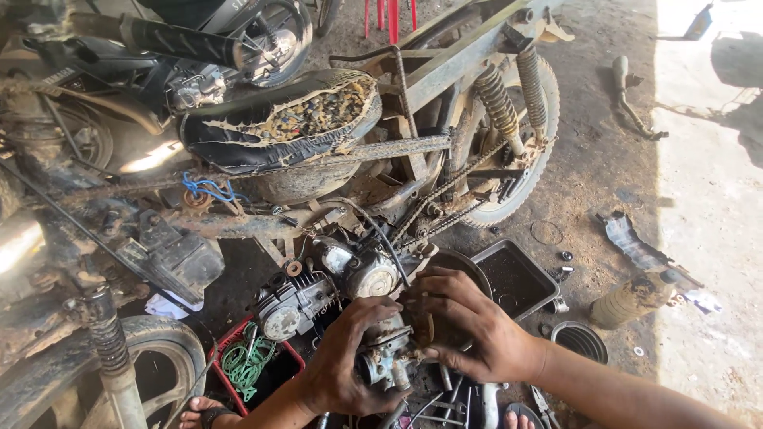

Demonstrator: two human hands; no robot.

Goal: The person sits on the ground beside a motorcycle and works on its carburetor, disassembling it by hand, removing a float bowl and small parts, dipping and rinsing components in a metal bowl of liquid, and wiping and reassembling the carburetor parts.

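1. The motorcycle (334,159) lies stripped on the dirt floor (604,159), with its torn seat (286,119), drive chain (445,199) and rear shock springs (501,99) exposed. Its engine (334,278) sits just beyond the hands.
2. The black oil tray (517,278) stands near right of the engine; its inside looks dark and grimy, and whether liquid lies in it cannot be told.
3. The red crate (238,373) at near left holds a coil of green cord (246,361) and some dark tools.
4. The carburetor (385,353) is held in the near middle of the scene, above scattered hand tools (445,401). It looks like cast metal: stiff, fairly heavy for its bulk, and greasy, so likely slippery. Its solid body seems the safe place to grip; the small fittings and protruding pins look easier to bend.
5. The left hand (350,357) wraps around the carburetor from below and from the left, fingers closed on its body.
6. The right hand (469,326) presses against its right side, fingers curled over the top.
7. A black ribbed rubber ring (579,342) lies on the floor at right, beside small washers (566,256).
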